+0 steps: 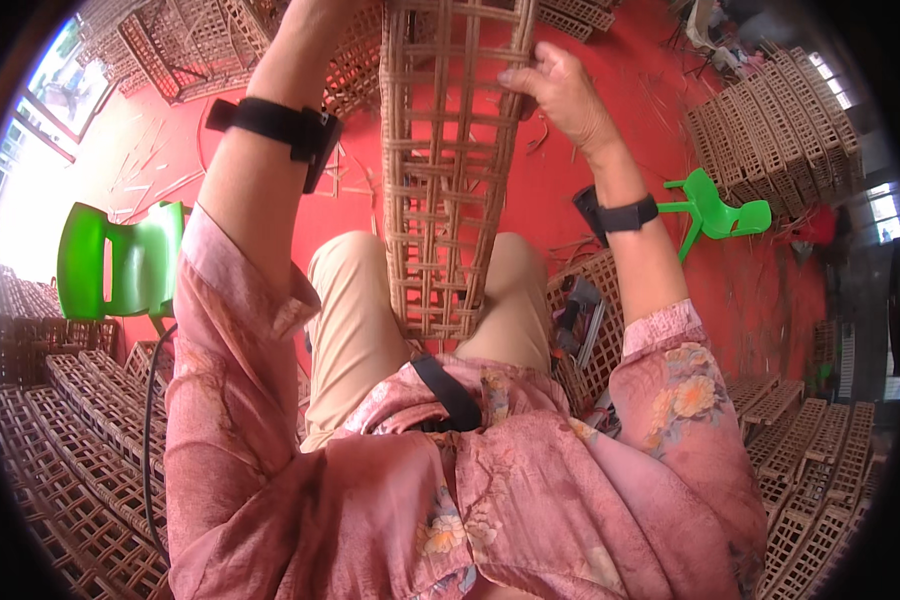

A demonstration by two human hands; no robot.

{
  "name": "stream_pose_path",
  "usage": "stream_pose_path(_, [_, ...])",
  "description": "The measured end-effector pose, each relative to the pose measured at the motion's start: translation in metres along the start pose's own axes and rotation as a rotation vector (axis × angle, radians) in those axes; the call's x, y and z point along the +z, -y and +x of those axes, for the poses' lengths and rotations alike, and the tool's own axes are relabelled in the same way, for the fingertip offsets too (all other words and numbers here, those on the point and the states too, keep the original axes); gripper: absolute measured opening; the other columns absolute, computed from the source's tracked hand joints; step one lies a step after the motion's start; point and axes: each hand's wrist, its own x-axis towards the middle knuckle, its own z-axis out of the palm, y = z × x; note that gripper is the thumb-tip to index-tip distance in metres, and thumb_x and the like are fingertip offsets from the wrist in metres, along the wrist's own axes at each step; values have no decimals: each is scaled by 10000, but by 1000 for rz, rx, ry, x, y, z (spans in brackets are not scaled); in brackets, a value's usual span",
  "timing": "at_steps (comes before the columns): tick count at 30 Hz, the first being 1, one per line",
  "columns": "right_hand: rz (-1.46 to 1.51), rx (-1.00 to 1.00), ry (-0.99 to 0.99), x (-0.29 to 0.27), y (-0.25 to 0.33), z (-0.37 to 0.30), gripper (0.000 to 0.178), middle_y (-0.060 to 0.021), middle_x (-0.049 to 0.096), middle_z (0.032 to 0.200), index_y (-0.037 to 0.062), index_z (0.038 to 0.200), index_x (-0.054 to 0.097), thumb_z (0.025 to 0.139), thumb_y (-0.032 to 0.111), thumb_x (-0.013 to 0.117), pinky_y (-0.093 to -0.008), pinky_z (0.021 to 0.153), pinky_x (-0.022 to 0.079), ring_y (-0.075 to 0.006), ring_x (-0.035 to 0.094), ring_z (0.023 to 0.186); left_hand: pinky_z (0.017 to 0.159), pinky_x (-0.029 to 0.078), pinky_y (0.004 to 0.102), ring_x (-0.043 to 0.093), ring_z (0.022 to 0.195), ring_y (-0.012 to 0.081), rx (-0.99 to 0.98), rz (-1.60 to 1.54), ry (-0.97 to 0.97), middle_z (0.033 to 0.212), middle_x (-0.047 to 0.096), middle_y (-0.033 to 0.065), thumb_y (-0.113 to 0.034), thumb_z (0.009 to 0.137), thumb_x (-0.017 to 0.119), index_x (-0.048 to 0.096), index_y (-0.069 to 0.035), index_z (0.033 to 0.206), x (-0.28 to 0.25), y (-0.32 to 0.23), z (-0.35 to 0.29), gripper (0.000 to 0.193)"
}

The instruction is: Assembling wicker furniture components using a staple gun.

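A long, narrow woven rattan piece (pixel 440 150) with an open grid stands between my knees. Its lower end is at my lap, and its upper end runs out past the top edge of the picture. My right hand (pixel 562 95) is at its upper right edge, fingers bent and fingertips on the rim; a slight blur covers them. On the left side my forearm reaches up beside the weave, but the left hand itself lies beyond the top edge.
Stacks of rattan pieces stand at the far left (pixel 185 45), far right (pixel 780 130), near left (pixel 70 450) and near right (pixel 810 450). A green chair (pixel 145 260) and a green stool (pixel 715 210) flank me. Tools (pixel 580 315) lie in a lattice basket (pixel 602 275) by my right thigh. Cane scraps litter the red floor (pixel 610 50).
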Motion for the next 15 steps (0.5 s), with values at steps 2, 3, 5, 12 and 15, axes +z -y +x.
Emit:
stream_pose_path(2, [79, -72, 10, -1, -3, 4, 292, -50, 691, 876, -24, 1059, 633, 885, 195, 716, -279, 675, 535, -108, 653, 787, 555, 475, 275, 613, 588, 128, 83, -1, 37, 731, 698, 76, -178, 891, 748, 747, 31, 870, -5, 3, 6, 211])
stream_pose_path(3, [150, -158, 14, -3, -1, 7, 284, -46, 690, 875, -20, 1053, 633, 888, 198, 711, -280, 684, 534, -105, 651, 795, 555, 475, 275, 613, 588, 128, 81, 3, 33, 731, 698, 76, -178, 891, 748, 747, 31, 870, -7, 3, 9, 211])
stream_pose_path(5, [144, -129, 5, 0, 3, 2, 368, -51, 693, 935, -17, 1145, 604, 917, 250, 715, -291, 755, 537, -119, 652, 876, 626, 514, 298, 653, 658, 152, 49, 138, 3, 778, 719, 70, -191, 909, 730, 758, 6, 909, -13, -5, 16, 199])
stream_pose_path(12, [151, 30, -70, 34, -23, -59, 354, -51, 671, 1065, -27, 1191, 590, 970, 236, 676, -292, 861, 516, -107, 607, 973, 589, 553, 326, 680, 661, 155, 27, 39, -187, 749, 720, 116, -300, 700, 914, 707, 51, 863, 12, 47, -2, 439])
stream_pose_path(15, [158, 45, -90, 31, -28, -73, 389, -72, 667, 1072, -24, 1216, 575, 975, 263, 680, -305, 872, 525, -136, 627, 988, 643, 554, 358, 698, 659, 218, 73, 122, -279, 723, 713, 166, -331, 692, 895, 707, 43, 855, 30, 51, -8, 449])
